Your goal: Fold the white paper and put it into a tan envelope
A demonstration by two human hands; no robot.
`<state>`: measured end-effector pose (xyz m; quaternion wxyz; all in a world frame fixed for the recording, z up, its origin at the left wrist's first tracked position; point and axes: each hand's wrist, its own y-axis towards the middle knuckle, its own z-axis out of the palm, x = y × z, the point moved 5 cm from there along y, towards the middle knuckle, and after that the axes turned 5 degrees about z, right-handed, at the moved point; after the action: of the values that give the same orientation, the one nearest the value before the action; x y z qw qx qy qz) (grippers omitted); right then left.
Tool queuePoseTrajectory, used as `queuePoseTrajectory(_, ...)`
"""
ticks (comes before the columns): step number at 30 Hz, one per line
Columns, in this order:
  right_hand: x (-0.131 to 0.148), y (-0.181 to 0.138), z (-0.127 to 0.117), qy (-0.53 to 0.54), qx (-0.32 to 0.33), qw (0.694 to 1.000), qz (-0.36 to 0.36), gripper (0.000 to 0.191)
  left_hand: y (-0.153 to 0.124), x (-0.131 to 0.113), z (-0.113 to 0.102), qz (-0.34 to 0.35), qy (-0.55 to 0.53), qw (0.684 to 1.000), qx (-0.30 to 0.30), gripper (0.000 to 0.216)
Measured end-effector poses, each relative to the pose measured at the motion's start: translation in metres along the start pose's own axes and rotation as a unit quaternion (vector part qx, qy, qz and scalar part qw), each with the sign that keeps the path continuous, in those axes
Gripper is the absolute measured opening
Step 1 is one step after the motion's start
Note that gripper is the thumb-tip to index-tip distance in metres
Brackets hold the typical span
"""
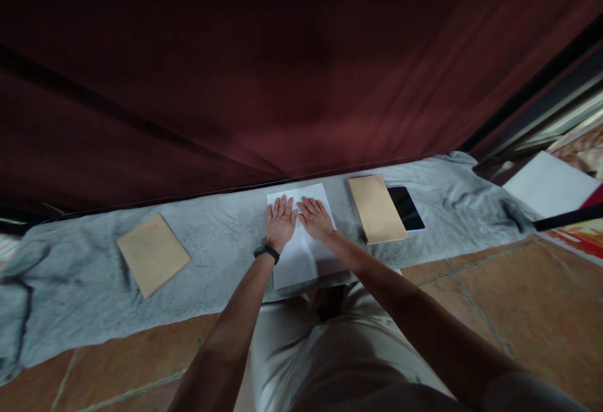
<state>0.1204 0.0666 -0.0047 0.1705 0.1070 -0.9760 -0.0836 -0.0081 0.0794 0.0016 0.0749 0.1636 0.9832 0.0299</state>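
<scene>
On the grey cloth point(226, 230), the white paper point(292, 267) lies close to the near edge, about midway. Left hand point(281, 225) and right hand point(315, 218) rest flat on it, gripping nothing. It seems a smoothing step; next move needs even pressure.

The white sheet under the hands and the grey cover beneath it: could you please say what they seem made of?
The white sheet looks like matte paper: thin and flat, with a faint crease. The grey cover seems a soft, dull fabric, perhaps fleece or plush, judging by its wrinkles and mottled surface.
</scene>
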Motion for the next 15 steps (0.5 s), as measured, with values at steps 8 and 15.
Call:
queuePoseTrajectory(8, -0.029, 0.010, -0.003, -0.025, -0.021, 0.999, 0.043, 0.048, -0.001, 0.004, 0.002, -0.013, -0.006, 1.000, 0.000, 0.060)
queuePoseTrajectory(15, -0.044, 0.005, -0.019, -0.034, -0.017, 0.995, 0.093, 0.051, 0.000, 0.004, 0.002, -0.015, -0.001, 1.000, 0.003, 0.060)
